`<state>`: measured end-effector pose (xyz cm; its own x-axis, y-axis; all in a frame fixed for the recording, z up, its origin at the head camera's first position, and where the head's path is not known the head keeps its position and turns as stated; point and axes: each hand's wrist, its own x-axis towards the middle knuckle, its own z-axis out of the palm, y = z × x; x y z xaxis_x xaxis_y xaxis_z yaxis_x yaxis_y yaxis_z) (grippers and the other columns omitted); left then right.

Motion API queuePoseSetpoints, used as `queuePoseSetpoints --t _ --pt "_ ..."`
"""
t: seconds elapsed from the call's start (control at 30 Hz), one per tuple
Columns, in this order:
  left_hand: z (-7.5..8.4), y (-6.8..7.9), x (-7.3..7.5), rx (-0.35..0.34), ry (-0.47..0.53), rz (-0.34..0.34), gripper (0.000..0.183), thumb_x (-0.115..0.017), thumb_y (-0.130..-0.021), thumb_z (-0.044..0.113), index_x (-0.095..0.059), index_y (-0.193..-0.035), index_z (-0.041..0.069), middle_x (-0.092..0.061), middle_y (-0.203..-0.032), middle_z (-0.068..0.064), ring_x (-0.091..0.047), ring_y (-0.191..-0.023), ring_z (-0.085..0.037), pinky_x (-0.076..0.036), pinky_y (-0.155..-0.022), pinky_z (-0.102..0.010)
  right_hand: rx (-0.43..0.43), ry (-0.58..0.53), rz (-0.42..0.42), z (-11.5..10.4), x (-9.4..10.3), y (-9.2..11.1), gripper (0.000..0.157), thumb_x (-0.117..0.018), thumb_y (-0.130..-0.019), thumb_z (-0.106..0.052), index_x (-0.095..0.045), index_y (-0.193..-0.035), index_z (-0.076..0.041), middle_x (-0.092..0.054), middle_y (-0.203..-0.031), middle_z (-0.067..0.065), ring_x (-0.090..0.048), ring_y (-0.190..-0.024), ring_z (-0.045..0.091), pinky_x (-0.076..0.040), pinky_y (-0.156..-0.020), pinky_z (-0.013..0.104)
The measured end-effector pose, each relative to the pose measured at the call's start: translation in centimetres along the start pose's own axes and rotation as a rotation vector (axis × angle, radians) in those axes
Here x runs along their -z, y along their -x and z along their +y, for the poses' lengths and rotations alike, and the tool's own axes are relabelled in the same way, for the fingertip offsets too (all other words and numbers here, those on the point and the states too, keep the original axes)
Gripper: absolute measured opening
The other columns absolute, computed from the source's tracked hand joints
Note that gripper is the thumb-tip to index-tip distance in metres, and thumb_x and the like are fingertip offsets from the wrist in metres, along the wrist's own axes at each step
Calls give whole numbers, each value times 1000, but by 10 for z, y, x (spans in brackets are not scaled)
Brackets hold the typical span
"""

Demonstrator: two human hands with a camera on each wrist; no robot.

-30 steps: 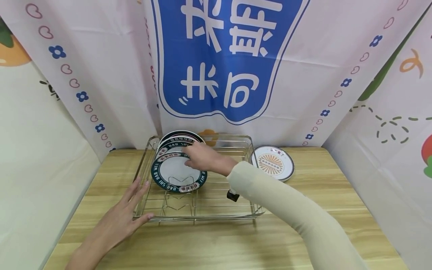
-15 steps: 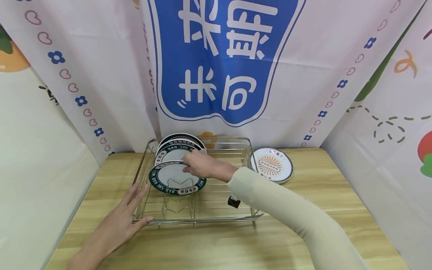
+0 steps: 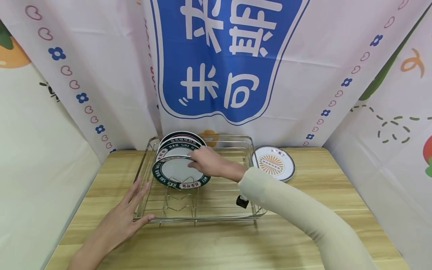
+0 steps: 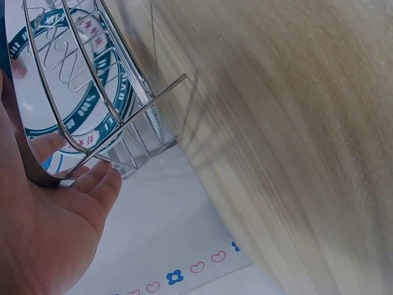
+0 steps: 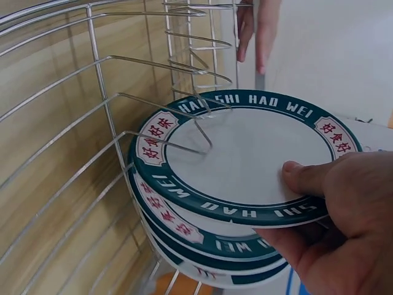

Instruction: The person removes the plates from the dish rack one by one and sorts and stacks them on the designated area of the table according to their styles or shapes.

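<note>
Two hands were at work. Left hand (image 3: pixel 116 225) lay flat on the table (image 3: pixel 209 243), fingers straight, tips touching the wire rack (image 3: pixel 199 218) at its front-left corner, holding nothing. Right hand (image 3: pixel 210 162) reached in from the right and pinched the front plate (image 3: pixel 179 173) by its right rim, thumb on the face. Plate was tilted back, w/ two more plates (image 3: pixel 179 144) behind it.

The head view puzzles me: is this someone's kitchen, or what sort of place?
Probably a staged booth, not a real kitchen. Printed cloth banners hang on three sides of a bare wooden table, which carries only a wire dish rack and plates. The right hand grips a green-rimmed plate in the rack.
</note>
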<state>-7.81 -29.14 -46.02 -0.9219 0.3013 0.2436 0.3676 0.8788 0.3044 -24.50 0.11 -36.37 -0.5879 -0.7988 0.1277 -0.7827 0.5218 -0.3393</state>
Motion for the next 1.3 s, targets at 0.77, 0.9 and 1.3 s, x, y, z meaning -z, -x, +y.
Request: queuePoseSetpoints --t 0.77,0.9,1.3 --pt "0 2 -4 19 12 13 98 -76 -95 50 -22 -171 18 -7 -178 -15 -63 -113 -63 -61 -69 -65 -31 -28 237 0 74 40 12 -72 -102 -13 -75 -101 -2 -61 -70 1 -47 -55 9 -42 -55 20" --pt "-1 2 -3 16 6 16 98 -76 -95 50 -21 -171 18 -8 -178 -15 -64 -112 -63 -62 -67 -62 -63 -39 282 6 88 53 14 -74 -101 -11 -78 -108 0 -53 -64 0 -39 -54 10 -37 -53 23" --pt "0 -1 -3 5 3 18 98 -76 -95 48 -20 -171 18 -7 -178 -14 -65 -111 -62 -61 -68 -63 -232 -51 361 46 118 106 26 -72 -102 -12 -75 -125 1 -78 -87 13 -65 -62 17 -50 -56 27"
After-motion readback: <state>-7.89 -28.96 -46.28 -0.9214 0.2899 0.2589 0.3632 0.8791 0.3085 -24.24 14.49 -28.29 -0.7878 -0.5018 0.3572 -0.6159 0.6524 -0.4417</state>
